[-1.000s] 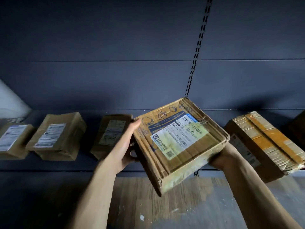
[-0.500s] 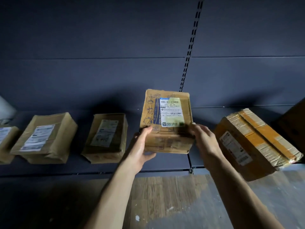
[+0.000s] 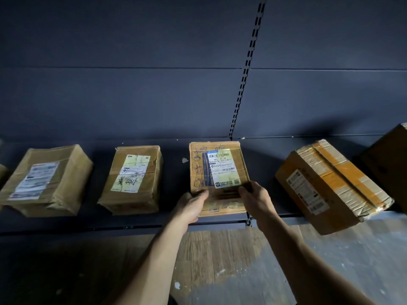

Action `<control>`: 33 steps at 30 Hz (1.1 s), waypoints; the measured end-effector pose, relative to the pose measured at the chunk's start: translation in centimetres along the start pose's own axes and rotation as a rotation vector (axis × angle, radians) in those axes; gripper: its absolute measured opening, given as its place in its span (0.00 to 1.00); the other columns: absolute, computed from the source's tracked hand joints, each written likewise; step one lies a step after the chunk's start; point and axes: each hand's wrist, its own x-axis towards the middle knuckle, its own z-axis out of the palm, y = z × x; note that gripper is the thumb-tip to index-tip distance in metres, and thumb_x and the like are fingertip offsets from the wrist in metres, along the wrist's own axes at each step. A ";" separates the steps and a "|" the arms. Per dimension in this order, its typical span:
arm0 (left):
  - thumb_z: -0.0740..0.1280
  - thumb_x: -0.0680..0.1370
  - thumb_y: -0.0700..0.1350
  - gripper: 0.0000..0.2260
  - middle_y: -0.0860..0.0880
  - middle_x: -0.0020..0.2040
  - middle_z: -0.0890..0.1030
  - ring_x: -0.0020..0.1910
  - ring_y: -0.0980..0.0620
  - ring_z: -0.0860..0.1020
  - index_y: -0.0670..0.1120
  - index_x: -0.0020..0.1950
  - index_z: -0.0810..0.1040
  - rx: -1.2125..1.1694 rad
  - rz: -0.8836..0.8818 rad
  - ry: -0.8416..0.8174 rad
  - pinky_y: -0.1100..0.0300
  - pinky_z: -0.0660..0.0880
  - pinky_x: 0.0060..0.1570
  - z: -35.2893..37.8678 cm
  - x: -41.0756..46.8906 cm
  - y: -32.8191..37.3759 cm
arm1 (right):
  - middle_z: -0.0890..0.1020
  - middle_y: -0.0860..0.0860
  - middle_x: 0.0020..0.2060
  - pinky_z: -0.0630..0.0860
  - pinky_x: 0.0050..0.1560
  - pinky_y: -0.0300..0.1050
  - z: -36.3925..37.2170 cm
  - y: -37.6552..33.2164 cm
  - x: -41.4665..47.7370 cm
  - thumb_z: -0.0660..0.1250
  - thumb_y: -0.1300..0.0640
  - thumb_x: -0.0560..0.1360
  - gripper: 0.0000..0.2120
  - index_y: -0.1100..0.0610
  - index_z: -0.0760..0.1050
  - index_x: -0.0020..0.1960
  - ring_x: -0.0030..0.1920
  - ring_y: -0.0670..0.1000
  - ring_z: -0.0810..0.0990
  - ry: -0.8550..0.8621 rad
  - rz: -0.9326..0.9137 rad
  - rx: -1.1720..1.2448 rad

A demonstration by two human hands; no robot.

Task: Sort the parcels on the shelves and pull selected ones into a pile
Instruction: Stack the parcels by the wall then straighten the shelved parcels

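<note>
Wooden floor planks (image 3: 220, 249) with grey worn patches filled the nearest part of the view, below the shelf. Two bare forearms, one per side, reached forward across them.

Count of hands: two, both on the same parcel. The left hand (image 3: 191, 206) gripped the near left corner of the central parcel (image 3: 217, 172), thumb laid across the top face, the other fingers hidden against the near side. The right hand (image 3: 257, 199) gripped the near right corner, thumb pressed on the top face just beside the lower edge of the white label (image 3: 221, 170); its remaining fingers were out of sight. The parcel lay label-up between the two thumbs, near end toward the front of the dark shelf (image 3: 132, 225); whether it bore fully on the shelf could not be determined.

Count of cartons along the shelf: six, in one row. Left of the central parcel: a handwritten carton (image 3: 134, 179), a second labelled carton (image 3: 48, 181), and a carton sliver (image 3: 2, 177) at the frame edge. Right: a tape-wrapped carton (image 3: 330, 183), set askew, then a dark box (image 3: 389, 164), cut off. Behind the row: dark wall panels (image 3: 132, 95) and one slotted upright (image 3: 246, 69)
</note>
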 end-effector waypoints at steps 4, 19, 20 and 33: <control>0.64 0.82 0.62 0.42 0.42 0.84 0.52 0.81 0.39 0.58 0.48 0.85 0.44 0.256 0.090 0.125 0.45 0.59 0.77 1.2 0.3 0.1 | 0.83 0.53 0.56 0.80 0.57 0.54 0.8 0.0 -0.7 0.64 0.53 0.82 0.13 0.55 0.75 0.65 0.55 0.56 0.82 0.081 -0.047 0.012; 0.63 0.81 0.55 0.21 0.46 0.68 0.77 0.68 0.47 0.75 0.45 0.70 0.76 0.249 0.885 0.076 0.45 0.72 0.68 14.2 -5.8 3.0 | 0.78 0.52 0.59 0.69 0.53 0.43 -11.1 0.5 -2.5 0.71 0.57 0.79 0.15 0.55 0.78 0.66 0.57 0.53 0.76 0.491 -0.302 -0.180; 0.65 0.81 0.53 0.20 0.46 0.69 0.76 0.69 0.48 0.74 0.46 0.71 0.75 0.261 0.863 0.045 0.44 0.71 0.70 14.7 -6.3 3.0 | 0.79 0.53 0.61 0.69 0.54 0.43 -12.5 0.9 -2.4 0.71 0.57 0.79 0.16 0.55 0.78 0.67 0.59 0.54 0.77 0.552 -0.330 -0.196; 0.67 0.81 0.50 0.13 0.52 0.66 0.78 0.64 0.53 0.76 0.52 0.65 0.77 0.131 0.685 -0.069 0.48 0.74 0.66 15.6 -7.7 4.0 | 0.45 0.56 0.82 0.48 0.77 0.69 -18.3 7.2 2.1 0.65 0.23 0.71 0.47 0.31 0.44 0.81 0.81 0.61 0.43 0.333 0.022 -0.870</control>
